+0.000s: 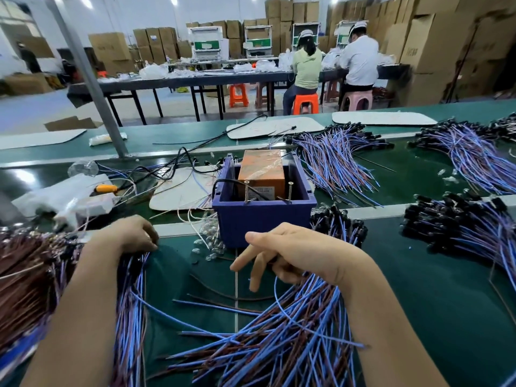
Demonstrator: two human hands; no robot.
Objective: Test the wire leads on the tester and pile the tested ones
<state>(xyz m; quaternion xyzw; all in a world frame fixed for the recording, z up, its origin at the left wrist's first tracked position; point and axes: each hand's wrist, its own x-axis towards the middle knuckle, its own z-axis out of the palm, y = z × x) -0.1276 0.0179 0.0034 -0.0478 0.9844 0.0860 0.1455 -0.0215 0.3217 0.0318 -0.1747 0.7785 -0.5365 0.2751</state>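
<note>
The tester is a blue plastic box holding an orange block, with two upright screws at its front rim. My left hand rests with curled fingers on the top of a bundle of blue and brown wire leads at the left. My right hand holds a fanned bunch of leads just in front of the tester, its lower fingers curled round them while the index and middle fingers stick out. Whether the left hand grips the leads is hidden.
Piles of leads with black ends lie at the right and behind the tester. Small clear bulbs lie beside the box. A metal post stands at the back left. White pads and a yellow-handled tool lie on the green belt.
</note>
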